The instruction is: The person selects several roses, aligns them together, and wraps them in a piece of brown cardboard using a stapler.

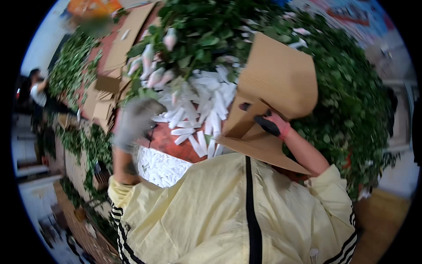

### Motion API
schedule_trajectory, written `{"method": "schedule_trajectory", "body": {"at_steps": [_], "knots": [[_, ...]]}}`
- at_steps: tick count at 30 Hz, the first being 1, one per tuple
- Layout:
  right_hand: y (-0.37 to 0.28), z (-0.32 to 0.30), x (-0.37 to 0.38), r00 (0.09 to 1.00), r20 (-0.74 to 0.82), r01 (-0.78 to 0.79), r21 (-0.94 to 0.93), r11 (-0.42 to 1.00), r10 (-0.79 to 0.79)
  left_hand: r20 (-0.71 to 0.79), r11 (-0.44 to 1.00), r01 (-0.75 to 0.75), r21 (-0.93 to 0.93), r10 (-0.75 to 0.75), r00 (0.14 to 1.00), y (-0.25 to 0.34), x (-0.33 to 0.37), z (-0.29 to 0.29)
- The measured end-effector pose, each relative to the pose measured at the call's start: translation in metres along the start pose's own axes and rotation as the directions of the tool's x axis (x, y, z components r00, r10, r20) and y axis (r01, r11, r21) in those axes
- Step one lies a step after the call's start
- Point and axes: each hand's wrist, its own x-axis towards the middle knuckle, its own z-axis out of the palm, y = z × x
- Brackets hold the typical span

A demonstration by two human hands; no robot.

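My right hand (pixel 273 125), in a pink glove with black fingers, is closed on a bent sheet of corrugated cardboard (pixel 281 75). The sheet stands folded up in front of my chest, and its lower flap (pixel 259 152) reaches toward my jacket. My left hand (pixel 137 119), in a grey glove, is smeared by motion, so its fingers cannot be read. It hovers left of a loose pile of white sleeves (pixel 211 99). Beyond it lie pale pink flower buds (pixel 149 61) in white sleeves, on leafy green stems (pixel 206 35).
A container of many small white pieces (pixel 162 167) sits close to my left side. Cut cardboard pieces (pixel 104 103) are stacked at the left. Thick green foliage (pixel 334 110) fills the right side. Another person (pixel 38 90) stands at far left beside more greenery (pixel 72 66).
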Motion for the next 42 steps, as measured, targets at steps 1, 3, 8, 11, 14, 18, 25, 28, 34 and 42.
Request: {"method": "schedule_trajectory", "body": {"at_steps": [1, 3, 8, 11, 14, 18, 25, 28, 34, 42], "knots": [[-0.005, 0.006, 0.006, 0.992, 0.078, 0.088, 0.188, 0.978, -0.104, 0.074, 0.971, -0.173, 0.168, 0.163, 0.984, 0.0, 0.005, 0.047], [0.001, 0.002, 0.014, 0.968, 0.138, 0.155, 0.321, 0.935, -0.208, 0.328, 0.928, -0.284, 0.24, 0.197, 0.924, -0.014, 0.033, 0.119], [0.016, 0.002, 0.014, 0.974, 0.167, 0.101, 0.279, 0.955, -0.152, 0.341, 0.903, -0.208, 0.375, 0.074, 0.937, -0.009, 0.069, 0.19], [-0.014, 0.004, -0.007, 0.999, 0.002, 0.052, 0.134, 0.99, -0.052, 0.41, 0.92, -0.236, 0.313, 0.093, 0.907, -0.028, 0.076, 0.204], [-0.049, -0.016, -0.046, 0.926, -0.133, -0.373, -0.185, 0.909, 0.353, 0.46, 0.953, -0.15, 0.264, 0.013, 0.888, -0.029, 0.074, 0.204], [-0.106, -0.025, -0.08, 0.997, -0.053, -0.02, 0.522, 0.853, 0.056, 0.504, 0.974, -0.068, 0.218, -0.053, 0.862, -0.019, 0.073, 0.203], [-0.054, -0.006, -0.031, 0.899, 0.258, -0.437, 0.544, 0.716, 0.353, 0.488, 0.975, -0.188, 0.12, 0.107, 0.866, -0.053, 0.085, 0.212], [-0.005, -0.001, -0.015, 0.98, 0.065, -0.2, 0.374, 0.905, 0.19, 0.55, 0.963, -0.173, 0.206, 0.032, 0.835, -0.048, 0.089, 0.212], [0.004, -0.004, -0.003, 0.967, -0.055, -0.247, 0.008, 0.969, 0.247, 0.549, 0.951, -0.166, 0.26, -0.004, 0.836, -0.026, 0.078, 0.203], [-0.012, 0.004, -0.016, 0.993, -0.064, -0.077, 0.318, 0.945, 0.102, 0.568, 0.915, -0.208, 0.346, -0.028, 0.822, -0.017, 0.079, 0.197]]}}
